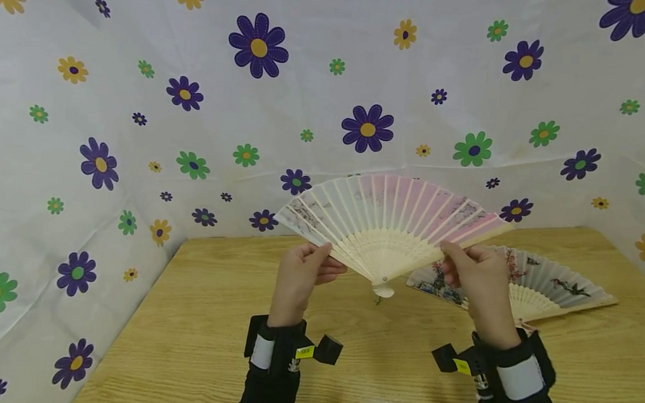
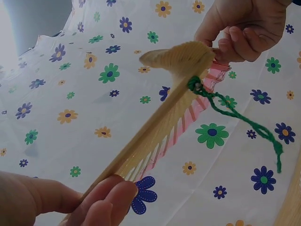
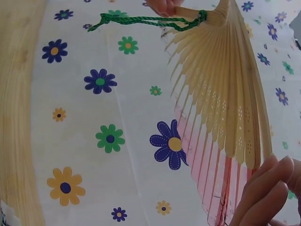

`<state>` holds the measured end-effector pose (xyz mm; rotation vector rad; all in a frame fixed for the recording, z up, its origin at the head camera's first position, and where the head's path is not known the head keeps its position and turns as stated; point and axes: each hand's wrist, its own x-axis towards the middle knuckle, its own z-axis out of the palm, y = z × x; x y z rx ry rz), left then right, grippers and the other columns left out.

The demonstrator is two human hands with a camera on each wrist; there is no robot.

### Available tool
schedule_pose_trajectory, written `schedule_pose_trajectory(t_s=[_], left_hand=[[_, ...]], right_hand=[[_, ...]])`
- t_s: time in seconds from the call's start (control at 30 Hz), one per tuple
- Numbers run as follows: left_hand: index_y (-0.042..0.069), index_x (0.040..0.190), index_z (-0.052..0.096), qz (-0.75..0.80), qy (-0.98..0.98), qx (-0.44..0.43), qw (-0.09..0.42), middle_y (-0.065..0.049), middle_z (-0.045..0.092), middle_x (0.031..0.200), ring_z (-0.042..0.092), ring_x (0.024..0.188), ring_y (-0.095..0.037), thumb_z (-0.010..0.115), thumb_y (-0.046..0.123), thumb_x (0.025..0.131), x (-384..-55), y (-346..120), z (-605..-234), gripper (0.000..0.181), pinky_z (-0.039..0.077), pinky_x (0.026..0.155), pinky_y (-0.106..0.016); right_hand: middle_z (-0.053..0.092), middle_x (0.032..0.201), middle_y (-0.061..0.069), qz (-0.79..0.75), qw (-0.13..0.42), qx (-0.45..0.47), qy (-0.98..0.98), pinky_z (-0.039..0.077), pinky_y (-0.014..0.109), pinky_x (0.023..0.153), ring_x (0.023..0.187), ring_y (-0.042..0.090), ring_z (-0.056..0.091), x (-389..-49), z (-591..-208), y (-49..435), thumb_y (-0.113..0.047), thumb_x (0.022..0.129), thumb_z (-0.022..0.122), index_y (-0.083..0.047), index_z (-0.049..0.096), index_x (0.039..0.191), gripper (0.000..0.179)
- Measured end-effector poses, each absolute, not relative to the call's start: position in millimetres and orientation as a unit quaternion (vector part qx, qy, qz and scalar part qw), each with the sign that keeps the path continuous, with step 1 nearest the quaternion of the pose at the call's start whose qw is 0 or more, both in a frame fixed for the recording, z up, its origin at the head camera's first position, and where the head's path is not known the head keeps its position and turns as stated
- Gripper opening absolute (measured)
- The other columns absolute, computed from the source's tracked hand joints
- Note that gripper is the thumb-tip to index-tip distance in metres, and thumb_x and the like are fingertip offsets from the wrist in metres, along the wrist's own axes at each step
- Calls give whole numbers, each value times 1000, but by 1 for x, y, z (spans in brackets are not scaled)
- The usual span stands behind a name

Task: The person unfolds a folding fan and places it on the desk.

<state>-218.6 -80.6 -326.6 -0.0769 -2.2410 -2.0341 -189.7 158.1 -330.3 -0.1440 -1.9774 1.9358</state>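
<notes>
A folding fan with a pink and pale grey leaf and cream ribs is spread wide above the table in the head view. My left hand pinches its left outer rib between thumb and fingers. Its right outer rib is pinched by my right hand. The pivot end points down toward me, and a green cord hangs from it in the left wrist view. Cut-out dots mark the bare ribs in the right wrist view, where my right fingers hold the edge.
A second folding fan, printed with red blossoms and a dark bird, lies spread on the wooden table behind my right hand. A white cloth with purple, green and yellow flowers stands behind and beside the table.
</notes>
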Motion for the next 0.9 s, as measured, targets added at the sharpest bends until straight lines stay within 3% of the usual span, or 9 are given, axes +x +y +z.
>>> schedule_pose_trajectory(t_s=[0.23, 0.57, 0.73, 0.9], left_hand=[[-10, 94, 65, -678, -731, -2, 77, -21, 75, 77, 73, 66, -16, 53, 9, 100, -221, -85, -327, 23, 57, 51, -11], [-10, 95, 64, -681, -729, 6, 74, -20, 75, 77, 72, 64, -13, 54, 9, 100, -221, -88, -325, 22, 58, 53, -14], [-11, 93, 63, -686, -720, -1, 102, -24, 75, 80, 72, 66, -15, 52, 8, 101, -220, -95, -323, 23, 59, 55, -14], [-10, 90, 61, -701, -703, -3, 122, -14, 75, 72, 72, 63, -11, 52, 7, 101, -219, -104, -321, 22, 58, 54, -13]], right_hand=[[62, 53, -15, 689, 154, -29, -708, 48, 12, 43, 45, 2, 52, -191, -331, 159, -12, 97, 59, -2, 66, 71, 29], [63, 53, -14, 711, 148, -26, -687, 47, 12, 41, 44, 2, 53, -190, -331, 156, -12, 96, 60, -11, 66, 65, 32], [65, 51, -12, 763, 153, -35, -627, 48, 11, 40, 43, 2, 56, -189, -331, 147, -12, 96, 62, -14, 67, 62, 34], [66, 52, -11, 783, 142, -36, -604, 50, 12, 42, 44, 3, 57, -188, -333, 137, -12, 96, 61, -14, 68, 62, 35]])
